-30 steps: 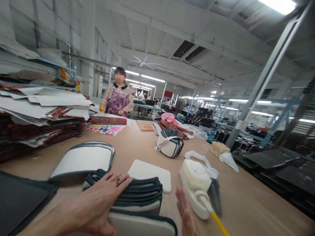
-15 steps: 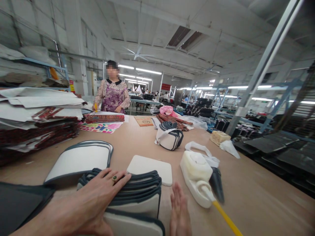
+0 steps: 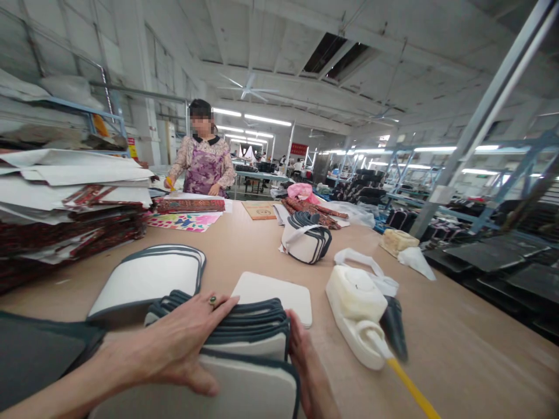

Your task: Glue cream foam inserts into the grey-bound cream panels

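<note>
A stack of dark-edged white panels [image 3: 244,343] stands on its edges in front of me, its layers fanned along the top. My left hand [image 3: 187,340] lies across it, fingers along the top and thumb against the light front face, gripping the stack. My right hand [image 3: 304,358] is open and pressed flat to the stack's right side, its fingers partly hidden behind the edge. Just behind lies a single white rounded panel [image 3: 277,297]. Farther left is a pile of larger white panels with dark borders [image 3: 148,279].
To the right stand a white plastic container [image 3: 356,297] with a yellow-handled brush [image 3: 410,384] and a dark cone-shaped object [image 3: 394,329]. A tied bundle of panels [image 3: 308,244] sits beyond. Folded patterned fabric [image 3: 87,215] is heaped left. Across the table [image 3: 463,343] stands a person [image 3: 203,163].
My right hand has moved left from beside the stack and now touches its right side. My left hand stays on the stack, its thumb now showing on the front face.
</note>
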`<control>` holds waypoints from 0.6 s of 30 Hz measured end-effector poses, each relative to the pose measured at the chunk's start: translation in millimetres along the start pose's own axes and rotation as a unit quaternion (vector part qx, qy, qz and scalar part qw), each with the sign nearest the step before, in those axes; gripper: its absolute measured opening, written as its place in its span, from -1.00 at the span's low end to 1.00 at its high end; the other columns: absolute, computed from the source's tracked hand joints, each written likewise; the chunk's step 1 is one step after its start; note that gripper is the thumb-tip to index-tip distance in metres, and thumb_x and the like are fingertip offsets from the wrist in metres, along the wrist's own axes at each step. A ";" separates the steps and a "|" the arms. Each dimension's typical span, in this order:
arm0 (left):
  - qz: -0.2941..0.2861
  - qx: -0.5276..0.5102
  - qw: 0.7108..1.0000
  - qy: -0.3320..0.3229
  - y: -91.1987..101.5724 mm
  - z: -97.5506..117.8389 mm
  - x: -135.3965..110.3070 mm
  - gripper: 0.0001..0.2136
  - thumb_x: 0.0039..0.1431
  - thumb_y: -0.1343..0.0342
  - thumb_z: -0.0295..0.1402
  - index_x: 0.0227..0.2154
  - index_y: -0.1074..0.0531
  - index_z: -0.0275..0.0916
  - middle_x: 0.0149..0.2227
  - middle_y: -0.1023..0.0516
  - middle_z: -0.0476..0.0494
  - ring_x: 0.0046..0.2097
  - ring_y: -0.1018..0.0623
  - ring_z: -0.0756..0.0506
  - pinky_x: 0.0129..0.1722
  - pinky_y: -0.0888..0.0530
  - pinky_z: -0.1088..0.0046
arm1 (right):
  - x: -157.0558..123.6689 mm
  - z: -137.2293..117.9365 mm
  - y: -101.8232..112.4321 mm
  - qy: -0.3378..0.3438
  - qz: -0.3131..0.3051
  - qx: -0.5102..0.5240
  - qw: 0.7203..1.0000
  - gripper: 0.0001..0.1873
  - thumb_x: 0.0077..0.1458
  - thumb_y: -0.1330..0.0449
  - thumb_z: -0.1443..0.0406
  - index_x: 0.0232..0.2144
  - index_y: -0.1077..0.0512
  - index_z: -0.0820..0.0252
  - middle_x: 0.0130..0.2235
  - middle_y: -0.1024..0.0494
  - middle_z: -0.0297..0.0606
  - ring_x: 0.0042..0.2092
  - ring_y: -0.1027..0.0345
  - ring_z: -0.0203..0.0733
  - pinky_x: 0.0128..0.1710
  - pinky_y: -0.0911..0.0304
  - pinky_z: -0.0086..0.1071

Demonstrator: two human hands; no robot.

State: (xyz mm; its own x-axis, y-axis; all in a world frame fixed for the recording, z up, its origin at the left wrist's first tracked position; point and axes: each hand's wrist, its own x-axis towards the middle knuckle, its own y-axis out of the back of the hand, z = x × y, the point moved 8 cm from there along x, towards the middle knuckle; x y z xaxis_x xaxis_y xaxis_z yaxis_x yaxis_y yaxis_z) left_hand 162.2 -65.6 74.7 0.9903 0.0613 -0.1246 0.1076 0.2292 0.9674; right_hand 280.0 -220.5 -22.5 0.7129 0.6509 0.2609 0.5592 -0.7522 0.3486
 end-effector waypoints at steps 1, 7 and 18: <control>-0.001 -0.001 1.000 -0.002 -1.9 -1.4 0.5 0.02 -0.33 -0.34 -0.14 0.24 0.01 -0.28 0.19 -0.16 -0.36 0.18 -0.20 -0.33 0.16 -0.18 0.20 | -1.2 -14.0 12.7 -0.018 0.023 0.006 1.000 -0.23 0.16 0.42 -0.10 0.28 0.25 0.22 0.28 0.01 -0.01 0.26 0.07 -0.04 0.17 -0.01 -0.03; 0.026 0.018 0.999 -0.034 -2.9 11.4 -3.3 -0.06 -0.32 -0.33 -0.05 0.15 -0.10 -0.31 0.11 -0.24 -0.38 0.12 -0.26 -0.34 0.12 -0.20 0.14 | 14.1 -117.0 -25.2 0.140 -0.271 -0.301 0.904 0.34 -0.44 -0.34 -0.15 0.25 0.13 0.35 0.28 0.07 0.08 0.29 0.30 0.21 0.23 0.26 0.06; 0.033 0.007 0.996 -0.079 13.7 -37.8 -31.8 -0.07 -0.47 -0.35 0.04 0.07 -0.22 -0.20 -0.06 -0.40 -0.25 0.00 -0.35 -0.33 0.07 -0.19 0.12 | 25.7 -107.3 -48.7 0.126 -0.302 -0.362 0.873 0.10 -0.52 -0.44 0.10 0.11 -0.15 0.28 0.05 -0.28 -0.09 0.07 -0.10 0.05 0.13 0.03 -0.10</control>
State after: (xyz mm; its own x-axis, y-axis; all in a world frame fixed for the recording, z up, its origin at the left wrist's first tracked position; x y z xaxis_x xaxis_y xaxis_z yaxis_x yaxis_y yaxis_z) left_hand 128.8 -27.7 83.6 0.9966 -0.0779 -0.0253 0.0416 0.2153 0.9757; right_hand 225.7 -156.1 63.8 0.2145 0.9767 -0.0089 0.3212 -0.0619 0.9450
